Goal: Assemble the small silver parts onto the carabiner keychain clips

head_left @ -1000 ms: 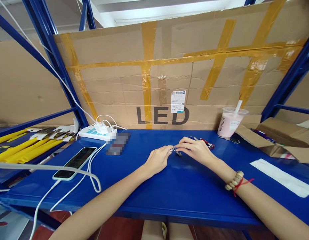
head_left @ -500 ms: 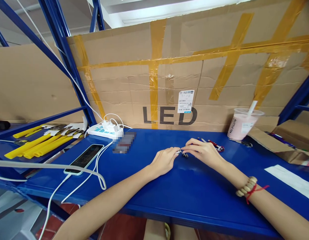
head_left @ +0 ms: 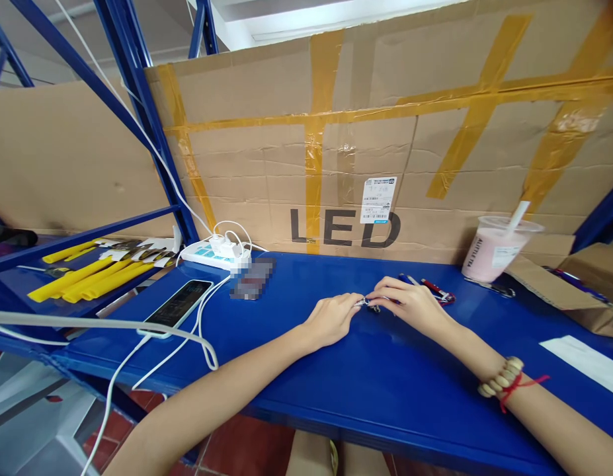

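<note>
Over the blue tabletop (head_left: 326,370), my left hand (head_left: 332,320) pinches a small silver metal piece (head_left: 360,302) between thumb and fingers. My right hand (head_left: 405,301) meets it from the right, its fingertips closed at the piece's other end. Dark and shiny small parts (head_left: 374,309) show just under the right fingertips; what exactly they are is too small to tell. Behind the right hand lie red and blue pen-like items (head_left: 438,291), partly covered by that hand. A beaded bracelet (head_left: 502,378) with a red string circles my right wrist.
A pink drink cup (head_left: 494,254) with a straw stands at the back right, beside an open cardboard box (head_left: 584,307). White paper (head_left: 586,360) lies at right. Left are a cabled phone (head_left: 180,305), a power strip (head_left: 207,256) and yellow-handled tools (head_left: 102,281). Cardboard (head_left: 266,172) walls the back.
The view has turned slightly left, so everything sits a little further right. The right fingertips have closed in on the small metal piece; the left hand keeps its pinch.
</note>
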{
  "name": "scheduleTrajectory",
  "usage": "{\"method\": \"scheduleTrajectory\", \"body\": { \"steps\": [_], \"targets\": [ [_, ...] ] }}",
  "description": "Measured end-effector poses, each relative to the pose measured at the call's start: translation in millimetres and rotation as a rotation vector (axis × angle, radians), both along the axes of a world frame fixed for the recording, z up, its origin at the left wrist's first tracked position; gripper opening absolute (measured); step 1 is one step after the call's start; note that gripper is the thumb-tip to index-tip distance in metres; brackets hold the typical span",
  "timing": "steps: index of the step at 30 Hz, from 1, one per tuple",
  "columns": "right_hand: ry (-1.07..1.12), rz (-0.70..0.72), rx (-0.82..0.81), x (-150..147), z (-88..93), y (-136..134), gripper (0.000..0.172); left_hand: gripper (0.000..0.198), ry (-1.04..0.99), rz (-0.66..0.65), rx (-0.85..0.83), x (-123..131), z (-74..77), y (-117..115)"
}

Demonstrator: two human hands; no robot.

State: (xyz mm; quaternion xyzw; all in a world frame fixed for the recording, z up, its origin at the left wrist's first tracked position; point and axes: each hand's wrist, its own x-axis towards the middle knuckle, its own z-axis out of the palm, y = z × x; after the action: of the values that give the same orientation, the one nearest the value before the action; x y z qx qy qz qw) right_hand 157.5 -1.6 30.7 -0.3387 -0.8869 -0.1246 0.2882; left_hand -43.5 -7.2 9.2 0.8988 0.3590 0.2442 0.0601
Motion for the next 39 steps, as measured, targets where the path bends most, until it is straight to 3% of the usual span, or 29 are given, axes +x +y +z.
{"method": "scheduleTrajectory", "body": {
  "steps": [26,39],
  "targets": [
    [-0.009,0.033,0.034,1.9,-6.1,5.5,0.037,0.025,0.097,0.012,-0.017,-1.2,-2.5,1.0],
    [0.023,0.056,0.03,-1.0,-0.3,0.2,0.04,0.024,0.089,-0.007,0.046,-2.4,-3.0,3.2]
  ]
}}
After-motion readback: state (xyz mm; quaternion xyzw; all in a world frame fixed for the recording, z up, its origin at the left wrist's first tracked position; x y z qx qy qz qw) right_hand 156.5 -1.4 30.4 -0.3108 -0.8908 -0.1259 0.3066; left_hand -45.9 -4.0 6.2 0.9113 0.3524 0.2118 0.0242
